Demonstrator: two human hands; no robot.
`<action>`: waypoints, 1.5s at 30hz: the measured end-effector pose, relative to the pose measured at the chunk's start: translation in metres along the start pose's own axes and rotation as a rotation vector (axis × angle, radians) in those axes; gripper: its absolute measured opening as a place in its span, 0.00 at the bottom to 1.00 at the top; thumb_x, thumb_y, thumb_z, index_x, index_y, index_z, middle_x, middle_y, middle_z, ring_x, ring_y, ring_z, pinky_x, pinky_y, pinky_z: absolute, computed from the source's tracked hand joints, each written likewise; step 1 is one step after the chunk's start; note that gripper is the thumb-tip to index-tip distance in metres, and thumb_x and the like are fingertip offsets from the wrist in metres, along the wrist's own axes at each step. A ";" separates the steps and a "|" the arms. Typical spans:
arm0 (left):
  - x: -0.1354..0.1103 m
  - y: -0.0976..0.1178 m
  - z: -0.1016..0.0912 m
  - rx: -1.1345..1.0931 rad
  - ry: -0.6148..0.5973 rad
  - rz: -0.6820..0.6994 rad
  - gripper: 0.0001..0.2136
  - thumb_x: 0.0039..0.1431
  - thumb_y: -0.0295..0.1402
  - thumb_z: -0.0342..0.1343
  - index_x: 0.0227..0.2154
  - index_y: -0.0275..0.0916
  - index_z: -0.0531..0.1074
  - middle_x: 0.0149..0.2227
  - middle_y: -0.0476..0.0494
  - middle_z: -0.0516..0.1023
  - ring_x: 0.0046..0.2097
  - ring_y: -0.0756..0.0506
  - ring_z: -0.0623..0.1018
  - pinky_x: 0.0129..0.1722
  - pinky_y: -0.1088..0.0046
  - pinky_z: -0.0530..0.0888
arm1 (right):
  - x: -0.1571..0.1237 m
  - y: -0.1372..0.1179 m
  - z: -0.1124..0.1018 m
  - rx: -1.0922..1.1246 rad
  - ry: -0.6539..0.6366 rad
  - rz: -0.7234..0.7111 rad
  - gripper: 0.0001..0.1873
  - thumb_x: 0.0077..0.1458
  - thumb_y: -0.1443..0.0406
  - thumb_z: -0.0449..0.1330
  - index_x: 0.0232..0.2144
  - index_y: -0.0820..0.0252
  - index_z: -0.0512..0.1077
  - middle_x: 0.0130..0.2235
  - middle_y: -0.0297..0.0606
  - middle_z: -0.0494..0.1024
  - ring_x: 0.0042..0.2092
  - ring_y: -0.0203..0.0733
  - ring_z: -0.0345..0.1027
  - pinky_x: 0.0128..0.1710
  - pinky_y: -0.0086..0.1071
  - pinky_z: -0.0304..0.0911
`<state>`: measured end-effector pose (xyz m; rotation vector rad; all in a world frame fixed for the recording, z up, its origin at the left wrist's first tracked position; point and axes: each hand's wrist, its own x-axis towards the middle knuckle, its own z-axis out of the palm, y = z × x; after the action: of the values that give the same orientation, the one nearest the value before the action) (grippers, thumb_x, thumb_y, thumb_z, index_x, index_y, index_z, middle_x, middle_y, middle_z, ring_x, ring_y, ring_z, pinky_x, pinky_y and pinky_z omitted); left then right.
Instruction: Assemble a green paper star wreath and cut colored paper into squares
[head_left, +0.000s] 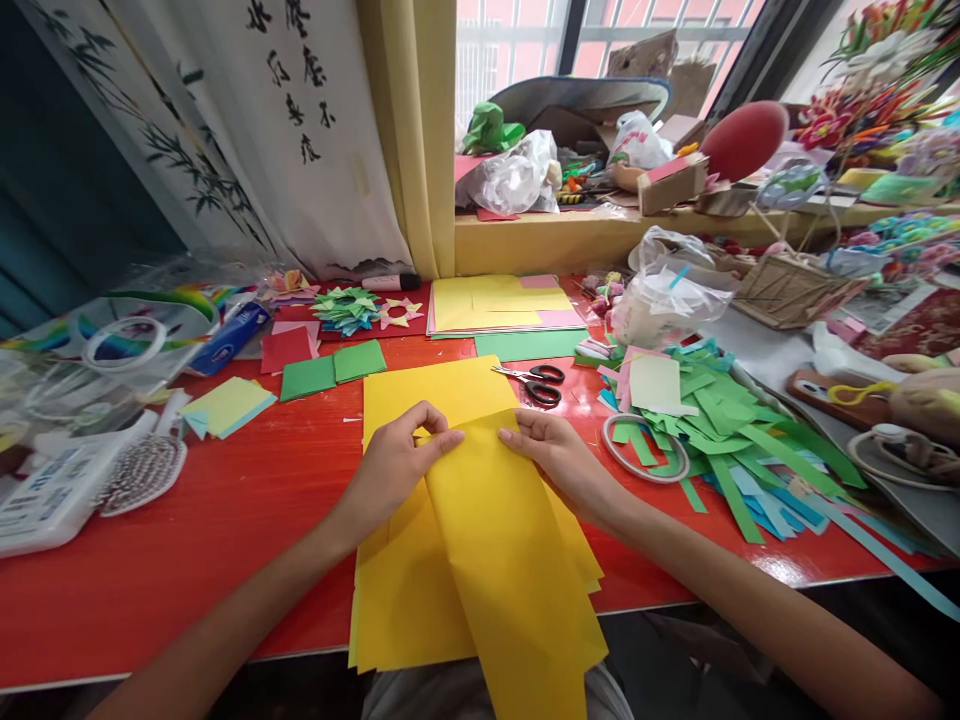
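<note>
A stack of yellow paper sheets (439, 395) lies on the red table (225, 520) in front of me. On top, a darker yellow-orange sheet (502, 560) runs from the middle of the stack over the table's near edge. My left hand (397, 465) pinches the top left corner of this sheet, fingers closed on it. My right hand (555, 450) presses and grips the top right corner. The two hands are a few centimetres apart. Scissors (536, 383) with black handles lie just beyond my right hand.
Green and blue paper strips (720, 450) and a tape ring (645, 450) lie to the right. Green squares (334, 368), folded paper stars (352, 308) and more coloured sheets (499, 305) lie further back. Plastic bags, a basket (787, 290) and clutter fill the window sill and right side.
</note>
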<state>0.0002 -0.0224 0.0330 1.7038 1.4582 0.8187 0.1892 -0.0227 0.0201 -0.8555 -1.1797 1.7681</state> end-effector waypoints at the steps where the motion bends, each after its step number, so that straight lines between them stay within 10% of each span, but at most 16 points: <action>1: 0.000 0.000 0.000 0.004 0.009 0.006 0.13 0.52 0.44 0.53 0.26 0.39 0.62 0.27 0.54 0.65 0.25 0.54 0.62 0.23 0.78 0.58 | 0.000 -0.001 0.000 -0.005 0.003 0.000 0.08 0.53 0.61 0.58 0.30 0.60 0.65 0.35 0.37 0.73 0.36 0.39 0.70 0.38 0.36 0.64; 17: -0.005 -0.001 0.003 0.022 0.033 0.091 0.11 0.54 0.42 0.53 0.33 0.40 0.63 0.33 0.50 0.67 0.34 0.50 0.68 0.29 0.78 0.63 | -0.002 -0.001 0.000 -0.094 0.043 0.016 0.11 0.56 0.57 0.55 0.31 0.60 0.67 0.31 0.34 0.72 0.32 0.36 0.68 0.30 0.28 0.62; 30: -0.003 0.000 -0.002 -0.255 -0.094 -0.157 0.15 0.50 0.46 0.56 0.28 0.39 0.64 0.19 0.56 0.55 0.19 0.57 0.53 0.15 0.82 0.51 | -0.007 -0.009 0.001 -0.103 0.158 -0.129 0.09 0.55 0.60 0.56 0.35 0.58 0.71 0.32 0.34 0.75 0.31 0.34 0.69 0.28 0.25 0.62; 45: -0.010 0.003 -0.001 -0.497 -0.130 -0.182 0.14 0.51 0.42 0.57 0.33 0.38 0.64 0.16 0.57 0.64 0.14 0.56 0.62 0.10 0.84 0.57 | -0.009 -0.013 -0.001 -0.039 0.140 -0.131 0.11 0.54 0.60 0.57 0.40 0.54 0.71 0.39 0.35 0.76 0.37 0.37 0.71 0.33 0.27 0.65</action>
<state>-0.0005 -0.0325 0.0361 1.2101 1.1778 0.8656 0.1976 -0.0277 0.0326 -0.8888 -1.1548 1.5592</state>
